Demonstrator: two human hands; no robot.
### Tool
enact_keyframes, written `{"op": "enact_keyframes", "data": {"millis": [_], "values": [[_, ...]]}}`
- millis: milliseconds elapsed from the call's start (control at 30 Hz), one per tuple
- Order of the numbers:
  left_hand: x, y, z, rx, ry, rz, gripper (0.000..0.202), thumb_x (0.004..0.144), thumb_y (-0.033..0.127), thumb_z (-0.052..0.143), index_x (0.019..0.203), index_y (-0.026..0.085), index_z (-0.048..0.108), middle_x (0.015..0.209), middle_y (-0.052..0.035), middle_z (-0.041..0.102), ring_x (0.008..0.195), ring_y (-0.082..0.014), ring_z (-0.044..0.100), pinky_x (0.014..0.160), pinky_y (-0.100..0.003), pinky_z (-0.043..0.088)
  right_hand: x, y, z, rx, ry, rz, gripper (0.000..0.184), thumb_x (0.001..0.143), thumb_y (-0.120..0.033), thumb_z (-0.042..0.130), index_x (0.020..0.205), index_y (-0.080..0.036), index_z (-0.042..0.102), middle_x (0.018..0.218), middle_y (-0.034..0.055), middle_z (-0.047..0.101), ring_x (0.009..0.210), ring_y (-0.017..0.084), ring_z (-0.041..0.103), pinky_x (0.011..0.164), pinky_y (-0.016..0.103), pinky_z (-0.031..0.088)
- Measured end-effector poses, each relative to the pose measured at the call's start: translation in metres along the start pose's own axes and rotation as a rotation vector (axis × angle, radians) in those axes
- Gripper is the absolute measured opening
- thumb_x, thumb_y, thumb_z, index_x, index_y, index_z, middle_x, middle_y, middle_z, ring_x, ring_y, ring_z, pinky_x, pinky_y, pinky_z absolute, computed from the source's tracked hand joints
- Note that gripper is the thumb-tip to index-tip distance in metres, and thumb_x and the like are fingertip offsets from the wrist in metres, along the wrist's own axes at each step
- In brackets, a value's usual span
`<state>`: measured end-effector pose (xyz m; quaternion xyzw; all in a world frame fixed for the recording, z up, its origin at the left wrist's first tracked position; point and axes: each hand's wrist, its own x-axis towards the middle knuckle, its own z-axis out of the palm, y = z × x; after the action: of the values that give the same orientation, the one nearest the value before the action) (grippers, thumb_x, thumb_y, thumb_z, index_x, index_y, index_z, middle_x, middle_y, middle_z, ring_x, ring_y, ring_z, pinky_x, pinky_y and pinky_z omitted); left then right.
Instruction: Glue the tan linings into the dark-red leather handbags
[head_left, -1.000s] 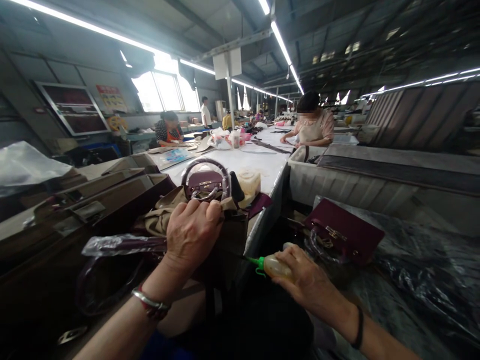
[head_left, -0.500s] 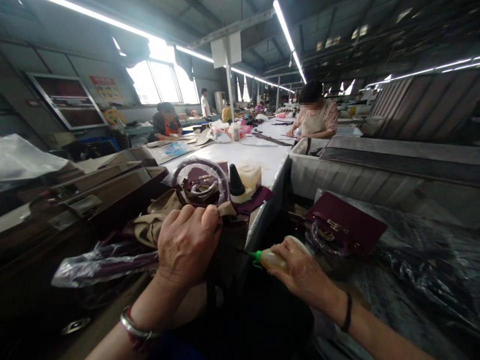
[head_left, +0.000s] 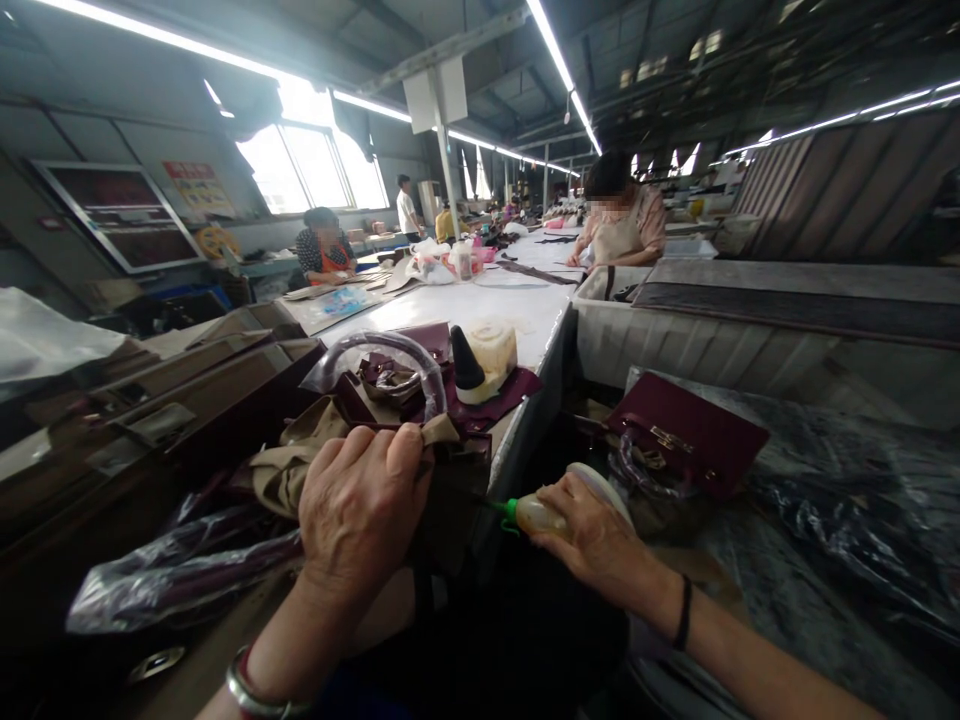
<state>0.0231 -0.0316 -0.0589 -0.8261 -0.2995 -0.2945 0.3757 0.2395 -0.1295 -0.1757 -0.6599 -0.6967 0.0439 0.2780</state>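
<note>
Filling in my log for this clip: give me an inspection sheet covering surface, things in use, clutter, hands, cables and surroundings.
Surface: white table, shiny under the lights.
Job's things: green-tipped squeeze bottle; tan material.
Clutter: plastic-wrapped handle at lower left; black cone; maroon bag at right.
Hands: left hand closed on the tan material; right hand wrapped round the bottle.
Cables: nothing seen near the hands.
Surroundings: co-worker in beige apron; bright window.
</note>
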Motion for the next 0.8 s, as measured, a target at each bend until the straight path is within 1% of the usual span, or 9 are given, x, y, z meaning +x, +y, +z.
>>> {"op": "enact_keyframes", "data": {"millis": [67, 200, 267, 333, 400, 567, 700, 800], "values": [[-0.002, 0.0, -0.001, -0.004, 0.003, 0.002, 0.008, 0.085, 0.023, 0.056, 0.088, 0.015, 0.058, 0.061, -0.0006, 0.053, 0.064, -0.0208, 0.05, 0.063, -0.035, 0.038, -0.001, -0.001, 0.0, 0.024, -0.016, 0.0, 0.026, 0.078, -0.022, 0.07, 0.101, -0.021, 0.058, 0.094, 0.0047, 0.053, 0.087, 0.02, 0.053, 0.08, 0.035, 0.049], [-0.007, 0.0, -0.004, -0.021, 0.001, 0.004, 0.01, 0.085, 0.024, 0.056, 0.088, 0.015, 0.058, 0.061, -0.0009, 0.054, 0.064, -0.0209, 0.05, 0.063, -0.035, 0.038, -0.004, 0.0, 0.0, 0.129, -0.089, -0.029, 0.028, 0.077, -0.022, 0.07, 0.102, -0.022, 0.058, 0.094, 0.003, 0.052, 0.085, 0.019, 0.055, 0.078, 0.033, 0.049], [-0.01, -0.001, -0.005, -0.033, 0.007, 0.002, 0.01, 0.086, 0.023, 0.056, 0.089, 0.014, 0.058, 0.062, -0.0013, 0.055, 0.064, -0.021, 0.05, 0.062, -0.035, 0.038, -0.004, 0.003, 0.001, 0.145, -0.071, -0.025, 0.027, 0.078, -0.022, 0.068, 0.102, -0.022, 0.058, 0.094, 0.0031, 0.052, 0.085, 0.019, 0.055, 0.079, 0.034, 0.049], [-0.013, -0.002, -0.007, -0.043, 0.014, 0.0, 0.011, 0.086, 0.023, 0.055, 0.091, 0.014, 0.057, 0.064, -0.0021, 0.057, 0.065, -0.0211, 0.051, 0.063, -0.035, 0.038, -0.005, 0.008, 0.004, 0.145, -0.025, -0.002, 0.024, 0.08, -0.022, 0.066, 0.103, -0.021, 0.057, 0.093, 0.0038, 0.052, 0.086, 0.02, 0.055, 0.079, 0.035, 0.048], [-0.017, -0.004, -0.009, -0.052, 0.012, 0.008, 0.012, 0.087, 0.024, 0.054, 0.092, 0.013, 0.057, 0.066, -0.0027, 0.059, 0.065, -0.0208, 0.052, 0.062, -0.035, 0.038, -0.007, 0.013, 0.006, 0.165, -0.019, 0.016, 0.023, 0.082, -0.024, 0.064, 0.104, -0.021, 0.057, 0.094, 0.0042, 0.051, 0.087, 0.02, 0.054, 0.08, 0.036, 0.047], [-0.025, -0.008, -0.014, -0.067, 0.057, 0.048, 0.011, 0.085, 0.024, 0.056, 0.09, 0.013, 0.057, 0.065, -0.0022, 0.059, 0.062, -0.0187, 0.052, 0.061, -0.032, 0.038, -0.01, 0.017, 0.009, 0.248, -0.133, -0.021, 0.029, 0.08, -0.031, 0.067, 0.106, -0.022, 0.058, 0.094, 0.0025, 0.051, 0.084, 0.019, 0.055, 0.077, 0.034, 0.048], [-0.028, -0.007, -0.016, -0.077, 0.044, 0.039, 0.013, 0.086, 0.024, 0.055, 0.09, 0.012, 0.057, 0.064, -0.0026, 0.058, 0.063, -0.0191, 0.051, 0.061, -0.032, 0.037, -0.004, 0.02, 0.008, 0.243, -0.085, 0.019, 0.026, 0.083, -0.031, 0.064, 0.105, -0.021, 0.056, 0.096, 0.0044, 0.051, 0.09, 0.021, 0.053, 0.084, 0.037, 0.046], [-0.03, -0.007, -0.016, -0.09, 0.035, 0.045, 0.012, 0.085, 0.023, 0.056, 0.09, 0.012, 0.057, 0.065, -0.0023, 0.057, 0.063, -0.0188, 0.051, 0.061, -0.032, 0.037, -0.001, 0.024, 0.009, 0.233, -0.074, 0.038, 0.025, 0.084, -0.029, 0.062, 0.106, -0.019, 0.054, 0.096, 0.0058, 0.05, 0.09, 0.021, 0.052, 0.084, 0.039, 0.045]]}}
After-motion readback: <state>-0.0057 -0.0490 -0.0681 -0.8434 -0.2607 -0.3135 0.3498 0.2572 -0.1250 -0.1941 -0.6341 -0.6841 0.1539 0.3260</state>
